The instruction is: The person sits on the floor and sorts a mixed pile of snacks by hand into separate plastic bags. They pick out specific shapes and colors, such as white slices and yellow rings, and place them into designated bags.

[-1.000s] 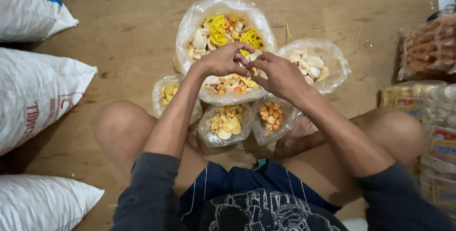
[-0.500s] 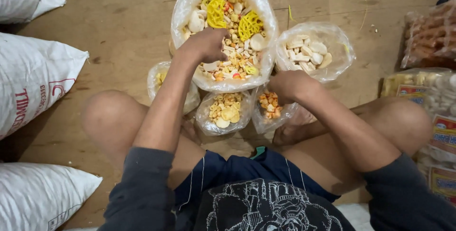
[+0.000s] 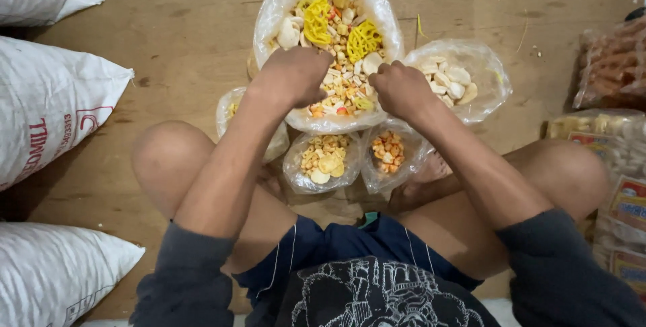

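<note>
Three white sacks [image 3: 47, 112] stacked along left edge of frame. Large clear bag of mixed crackers [image 3: 328, 48] upper centre on wooden floor [image 3: 175, 24]. Smaller bag of white crackers [image 3: 457, 81] right of it; two small bags [image 3: 323, 162] below. Left hand [image 3: 293, 75] and right hand [image 3: 400, 88] both curled over large bag's near edge; whether they grip anything cannot be told.

Floor [image 3: 188, 24]: bare brown boards under me.
Middle: my big mixed bag [image 3: 330, 44], four small bags just beside it.
Left: white sacks [image 3: 50, 108].
Right: packed snacks [image 3: 605, 145].
Me: sitting cross-legged here.
</note>
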